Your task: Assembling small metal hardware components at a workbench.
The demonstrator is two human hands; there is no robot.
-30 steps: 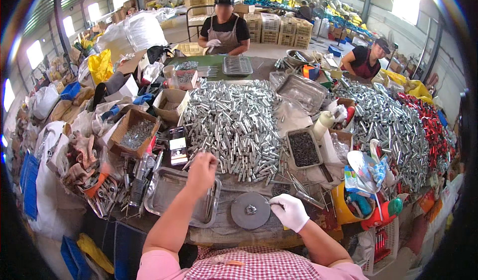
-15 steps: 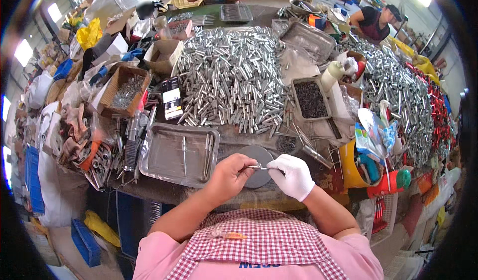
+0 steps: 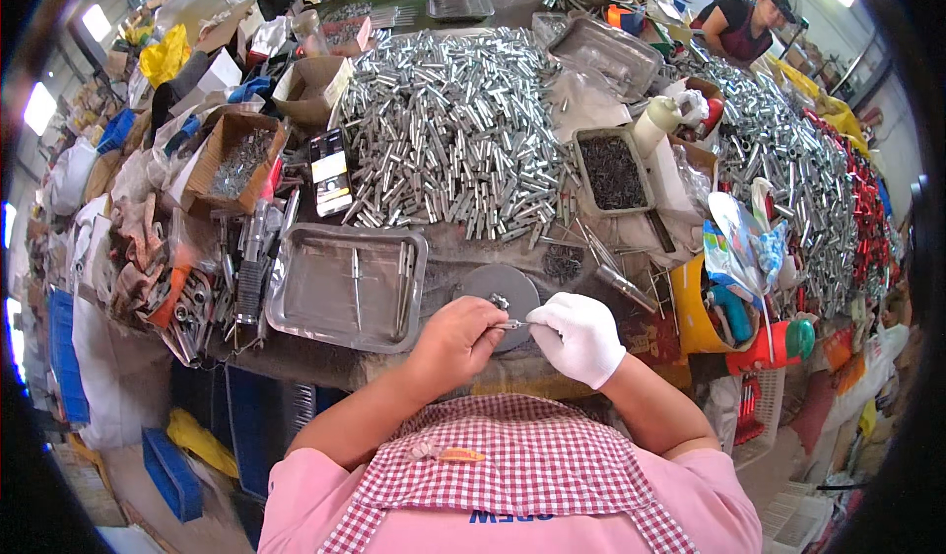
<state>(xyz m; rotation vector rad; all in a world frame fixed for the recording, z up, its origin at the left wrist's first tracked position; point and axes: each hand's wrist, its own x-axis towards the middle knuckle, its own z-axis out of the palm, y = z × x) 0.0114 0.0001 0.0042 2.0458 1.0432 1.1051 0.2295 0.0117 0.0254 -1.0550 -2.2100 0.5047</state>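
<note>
My bare left hand (image 3: 461, 339) is closed on one end of a slim silver metal piece (image 3: 511, 324), held over the near edge of a round grey disc (image 3: 496, 282). At the piece's other end, my right hand (image 3: 576, 341), in a white glove, pinches with thumb and forefinger. Small shiny metal bits (image 3: 500, 302) show by the left fingertips; whether they are held or lie on the disc I cannot tell. Left of the disc, a shallow metal tray (image 3: 335, 329) contains a few slender metal rods (image 3: 357, 288).
Beyond the disc spreads a large heap of silver metal tubes (image 3: 453, 130). A tub of dark screws (image 3: 613, 172) and a white bottle (image 3: 655, 125) stand right of it. A phone (image 3: 330, 172) and a cardboard box (image 3: 235, 160) lie left. Another person (image 3: 744, 27) sits far right.
The scene has shifted upward in the picture. My hands have come slightly nearer to me relative to the disc, and small metal bits now show by the left fingertips.
</note>
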